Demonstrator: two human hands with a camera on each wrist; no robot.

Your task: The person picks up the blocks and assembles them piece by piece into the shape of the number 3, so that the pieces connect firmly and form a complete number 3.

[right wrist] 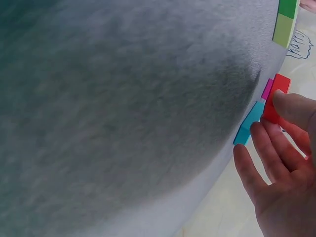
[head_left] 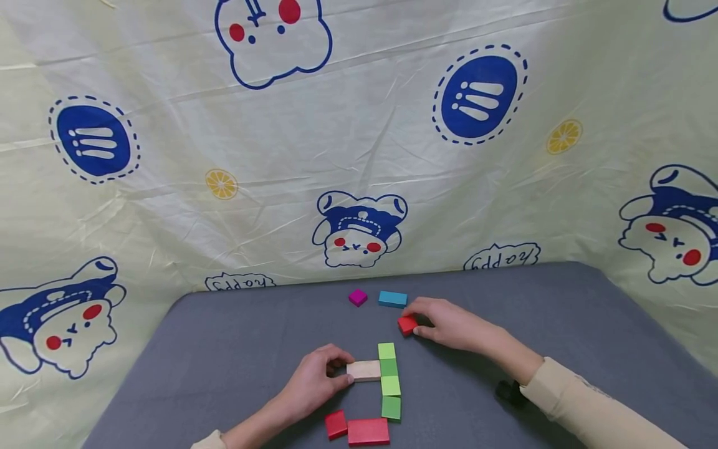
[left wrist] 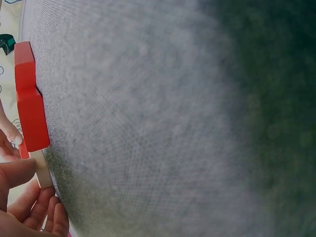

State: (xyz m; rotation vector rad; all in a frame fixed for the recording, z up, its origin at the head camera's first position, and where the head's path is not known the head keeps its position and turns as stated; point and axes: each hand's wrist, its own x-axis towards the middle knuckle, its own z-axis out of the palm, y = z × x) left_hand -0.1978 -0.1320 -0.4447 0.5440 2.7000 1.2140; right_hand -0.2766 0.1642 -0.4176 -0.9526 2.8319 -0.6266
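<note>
My left hand [head_left: 314,381] pinches the left end of a pale wooden block [head_left: 367,370] between thumb and fingers; the block's other end meets a column of several light and darker green blocks [head_left: 391,386]. In the left wrist view the thumb lies against the wooden block [left wrist: 43,170]. Farther back and to the right, my right hand [head_left: 449,322] pinches a small red block [head_left: 406,325], and the right wrist view shows the thumb across that red block [right wrist: 276,98]. Just behind it lies a blue block [head_left: 392,299].
A magenta block [head_left: 358,297] lies left of the blue one. Nearest me, a small red block [head_left: 336,424] and a larger red block [head_left: 368,431] sit side by side on the grey cloth [head_left: 252,337]. A printed curtain [head_left: 359,143] hangs behind the table.
</note>
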